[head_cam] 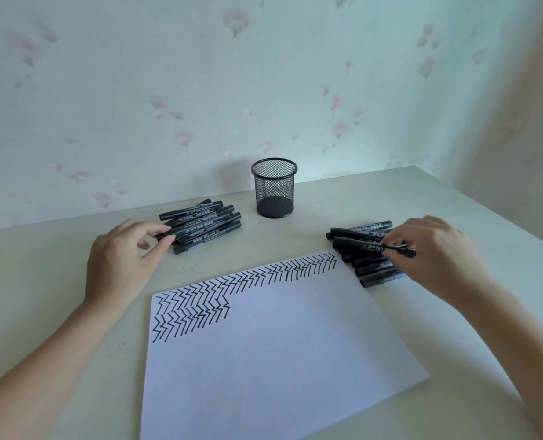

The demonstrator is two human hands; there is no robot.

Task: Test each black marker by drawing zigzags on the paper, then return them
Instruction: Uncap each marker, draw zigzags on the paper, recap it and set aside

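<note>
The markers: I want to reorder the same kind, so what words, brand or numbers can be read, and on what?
"700": on the marker the right hand pinches.
"700", upside down: on a marker in the left pile.
Other barrel print: too blurred to read.
Paper: zigzags only, no text.

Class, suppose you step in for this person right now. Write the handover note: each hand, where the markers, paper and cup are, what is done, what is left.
Left hand: fingertips pinch a marker in the left pile.
Right hand: pinches one marker above the right pile.
Paper lies between the piles; zigzags fill its top edge and part of a second row.
Mesh cup stands behind, empty.
Done: many markers tested. Left: cannot tell which pile is untested; the paper still has room.
</note>
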